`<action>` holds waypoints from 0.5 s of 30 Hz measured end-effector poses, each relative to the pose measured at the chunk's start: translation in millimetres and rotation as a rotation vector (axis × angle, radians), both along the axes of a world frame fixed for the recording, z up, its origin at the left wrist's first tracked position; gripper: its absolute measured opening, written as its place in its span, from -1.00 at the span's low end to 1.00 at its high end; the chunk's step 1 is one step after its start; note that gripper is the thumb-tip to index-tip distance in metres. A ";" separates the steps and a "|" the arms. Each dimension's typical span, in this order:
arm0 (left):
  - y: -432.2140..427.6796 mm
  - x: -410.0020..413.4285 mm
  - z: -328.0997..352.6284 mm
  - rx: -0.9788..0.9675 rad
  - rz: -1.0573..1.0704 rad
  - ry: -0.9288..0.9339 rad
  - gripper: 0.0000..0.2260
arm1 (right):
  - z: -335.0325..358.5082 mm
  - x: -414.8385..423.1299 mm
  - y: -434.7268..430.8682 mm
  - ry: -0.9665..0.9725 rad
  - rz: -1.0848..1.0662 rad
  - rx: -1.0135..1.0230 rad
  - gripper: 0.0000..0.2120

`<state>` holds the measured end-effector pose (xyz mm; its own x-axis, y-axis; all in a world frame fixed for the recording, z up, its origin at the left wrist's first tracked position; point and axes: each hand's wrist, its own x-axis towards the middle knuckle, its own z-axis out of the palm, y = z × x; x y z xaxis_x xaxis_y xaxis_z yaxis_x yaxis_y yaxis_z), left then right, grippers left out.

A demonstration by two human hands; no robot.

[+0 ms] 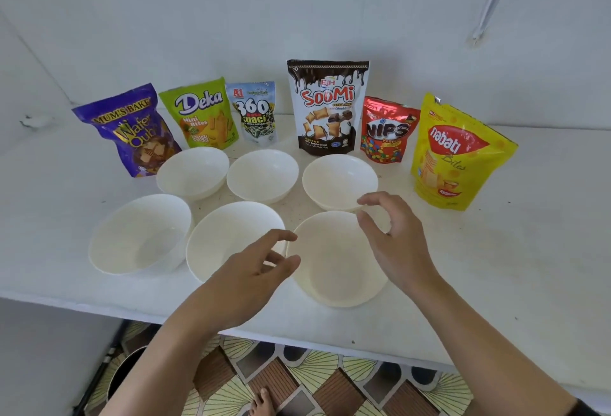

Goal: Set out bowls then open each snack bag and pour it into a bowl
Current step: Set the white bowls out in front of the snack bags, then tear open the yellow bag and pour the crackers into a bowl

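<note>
Bare left hand [254,273] and right hand [396,240] flank a smooth, round white bowl [334,270] on the matte white desk [496,266] — each grip wide, holding nothing.

Two hands are hovering here: the left hand [261,270] and the right hand [393,233]. Six white bowls are sitting on one table [496,250]. The first bowl [140,233] is lying left of the left hand, the second bowl [224,237] under it, the third bowl [330,270] under the right hand. Beyond both hands are sitting the fourth bowl [192,172], fifth bowl [262,175] and sixth bowl [340,180]. Six snack bags are standing farther beyond: purple bag [132,131], green bag [201,114], white bag [254,111], brown bag [327,104], red bag [386,131], yellow bag [456,154].
</note>
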<state>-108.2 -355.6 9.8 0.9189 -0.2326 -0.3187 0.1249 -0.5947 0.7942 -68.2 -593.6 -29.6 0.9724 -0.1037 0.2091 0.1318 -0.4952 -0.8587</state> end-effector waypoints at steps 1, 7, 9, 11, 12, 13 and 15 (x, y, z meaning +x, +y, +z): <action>-0.4 3.6 4.5 0.022 0.006 -0.036 -0.77 | 3.3 1.4 -0.4 -0.005 0.003 0.004 -0.83; -32.8 37.1 35.3 -0.017 -0.009 -0.231 -0.85 | 26.8 10.3 -16.9 -0.048 -0.020 0.006 -0.83; -54.2 53.1 44.9 -0.044 -0.014 -0.300 -0.85 | 37.9 12.6 -29.7 -0.102 -0.060 -0.018 -0.84; -78.0 69.9 51.0 -0.071 -0.014 -0.391 -0.87 | 49.8 15.2 -45.5 -0.173 -0.113 -0.049 -0.85; -90.9 78.0 53.2 -0.083 -0.016 -0.435 -0.87 | 55.4 16.9 -54.3 -0.207 -0.141 -0.065 -0.85; -104.1 85.8 55.0 -0.092 -0.024 -0.477 -0.88 | 61.4 18.3 -62.8 -0.237 -0.168 -0.082 -0.86; -131.1 102.2 56.1 -0.100 -0.056 -0.568 -0.86 | 70.9 23.4 -79.6 -0.271 -0.223 -0.120 -0.87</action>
